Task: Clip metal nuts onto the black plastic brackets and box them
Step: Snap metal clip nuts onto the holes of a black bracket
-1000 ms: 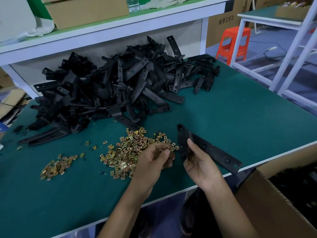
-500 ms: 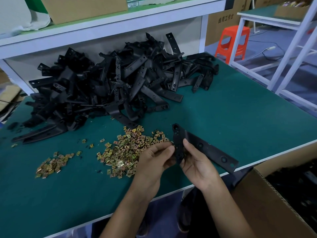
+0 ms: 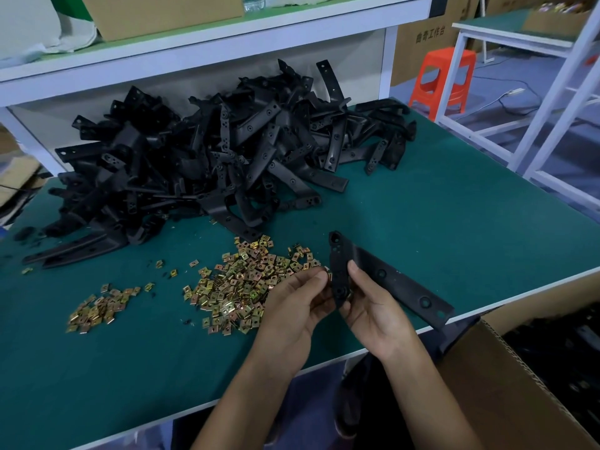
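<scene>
The right hand (image 3: pixel 370 306) grips 1 black bracket (image 3: pixel 383 277) at its short near leg, its long arm running away to the right, while the left hand (image 3: pixel 292 306), just beside that leg, pinches what seems 1 nut.

— Where are the person's hands?
— Both are low in the view, forearms bare and rising from the bottom edge, converging toward each other.
— And the left hand (image 3: pixel 292 306)?
— Back of the hand up, fingers curled, thumb and forefinger tips pinched together at its upper right; what they pinch is too small to tell.
— The right hand (image 3: pixel 370 306)?
— Palm turned toward the left one, thumb pointing up and pressed flat, fingers wrapped closed around what it holds. The two hands nearly touch.
</scene>
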